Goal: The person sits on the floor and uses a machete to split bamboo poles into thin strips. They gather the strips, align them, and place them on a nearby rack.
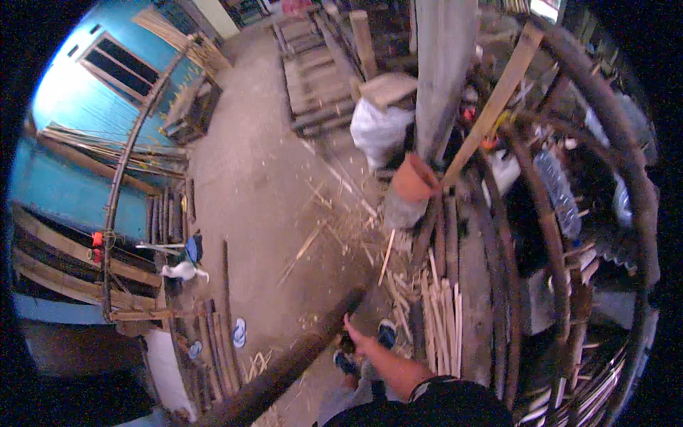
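Note:
A thick dark wooden pole (pixel 299 356) slants across the lower middle, from the bottom edge up toward the centre. My right hand (pixel 360 339) is at its near side close to the upper end, with the fingers against the wood and partly hidden by it. The bare right forearm reaches in from a dark sleeve at the lower right. My left hand does not show. Beneath the pole and arm are my shoes (pixel 386 333), on a floor strewn with wood shavings and thin sticks.
Pale split sticks (pixel 441 320) lie right of my feet, beside long dark poles (pixel 509 285). An orange clay pot (pixel 415 179) stands ahead by a grey post (pixel 442 71). At left are a blue slipper (pixel 240 332), short logs and a bamboo rail (pixel 126 156).

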The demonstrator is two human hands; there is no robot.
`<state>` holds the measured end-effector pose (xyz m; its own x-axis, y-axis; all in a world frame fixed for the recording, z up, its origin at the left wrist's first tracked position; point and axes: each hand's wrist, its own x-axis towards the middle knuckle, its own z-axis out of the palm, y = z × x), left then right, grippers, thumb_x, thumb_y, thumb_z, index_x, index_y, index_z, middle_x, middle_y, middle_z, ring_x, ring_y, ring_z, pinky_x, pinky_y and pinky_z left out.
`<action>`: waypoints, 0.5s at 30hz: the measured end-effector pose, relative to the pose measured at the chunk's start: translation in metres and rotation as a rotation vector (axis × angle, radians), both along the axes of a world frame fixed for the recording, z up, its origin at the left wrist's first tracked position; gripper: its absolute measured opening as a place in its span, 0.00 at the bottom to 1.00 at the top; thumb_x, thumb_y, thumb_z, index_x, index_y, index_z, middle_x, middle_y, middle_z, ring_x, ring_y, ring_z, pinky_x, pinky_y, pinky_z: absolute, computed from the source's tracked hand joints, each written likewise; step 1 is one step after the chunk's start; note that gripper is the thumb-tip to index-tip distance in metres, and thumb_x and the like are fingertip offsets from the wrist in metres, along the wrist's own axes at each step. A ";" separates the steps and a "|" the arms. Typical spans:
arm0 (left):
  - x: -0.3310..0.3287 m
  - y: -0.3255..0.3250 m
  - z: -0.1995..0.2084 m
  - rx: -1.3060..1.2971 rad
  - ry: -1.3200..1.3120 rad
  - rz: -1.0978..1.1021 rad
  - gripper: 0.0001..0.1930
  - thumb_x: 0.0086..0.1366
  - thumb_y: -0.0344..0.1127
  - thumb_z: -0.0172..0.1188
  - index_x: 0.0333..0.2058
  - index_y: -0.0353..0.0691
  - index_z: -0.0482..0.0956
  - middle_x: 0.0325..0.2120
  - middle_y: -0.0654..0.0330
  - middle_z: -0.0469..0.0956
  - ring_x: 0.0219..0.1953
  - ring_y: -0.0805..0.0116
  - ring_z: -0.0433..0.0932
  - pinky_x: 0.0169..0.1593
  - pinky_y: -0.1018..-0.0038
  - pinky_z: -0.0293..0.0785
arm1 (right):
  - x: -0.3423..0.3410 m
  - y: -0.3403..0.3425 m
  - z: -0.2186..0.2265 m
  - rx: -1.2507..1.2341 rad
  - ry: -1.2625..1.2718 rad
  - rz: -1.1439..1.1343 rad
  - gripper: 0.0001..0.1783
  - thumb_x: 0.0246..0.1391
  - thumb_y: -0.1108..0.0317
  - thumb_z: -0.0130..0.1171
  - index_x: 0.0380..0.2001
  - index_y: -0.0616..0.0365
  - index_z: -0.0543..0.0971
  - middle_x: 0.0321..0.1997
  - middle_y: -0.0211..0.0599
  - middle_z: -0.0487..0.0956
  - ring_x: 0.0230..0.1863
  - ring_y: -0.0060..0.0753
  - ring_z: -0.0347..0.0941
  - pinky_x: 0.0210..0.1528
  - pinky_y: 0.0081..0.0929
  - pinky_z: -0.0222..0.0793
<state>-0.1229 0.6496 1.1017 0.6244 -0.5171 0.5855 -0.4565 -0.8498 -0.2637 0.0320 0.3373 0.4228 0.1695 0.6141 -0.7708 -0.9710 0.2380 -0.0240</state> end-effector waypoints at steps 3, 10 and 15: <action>0.014 -0.052 -0.077 -0.385 0.076 0.160 0.50 0.55 0.69 0.57 0.69 0.55 0.46 0.51 0.40 0.69 0.44 0.44 0.76 0.48 0.49 0.75 | -0.005 0.015 0.044 -0.016 -0.024 -0.216 0.48 0.43 0.21 0.53 0.53 0.51 0.75 0.50 0.36 0.79 0.48 0.40 0.75 0.53 0.43 0.69; 0.082 -0.155 -0.203 -1.098 0.270 0.328 0.50 0.54 0.70 0.57 0.68 0.52 0.48 0.54 0.42 0.67 0.47 0.46 0.74 0.51 0.50 0.73 | -0.008 -0.017 0.056 0.177 -0.022 -0.189 0.43 0.42 0.25 0.59 0.48 0.51 0.79 0.49 0.37 0.80 0.47 0.42 0.75 0.51 0.42 0.71; 0.066 -0.148 -0.185 -1.329 0.193 0.346 0.51 0.54 0.71 0.57 0.68 0.49 0.49 0.56 0.43 0.66 0.50 0.46 0.73 0.53 0.50 0.72 | 0.042 -0.059 0.039 -0.241 -0.133 -0.141 0.47 0.45 0.22 0.52 0.51 0.53 0.77 0.52 0.40 0.79 0.50 0.46 0.76 0.53 0.48 0.70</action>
<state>-0.0567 0.5020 0.9170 0.7314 0.5507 0.4022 -0.1097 -0.4871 0.8664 0.0737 0.2787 0.4616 0.3493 0.3793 -0.8568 -0.9133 0.3422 -0.2208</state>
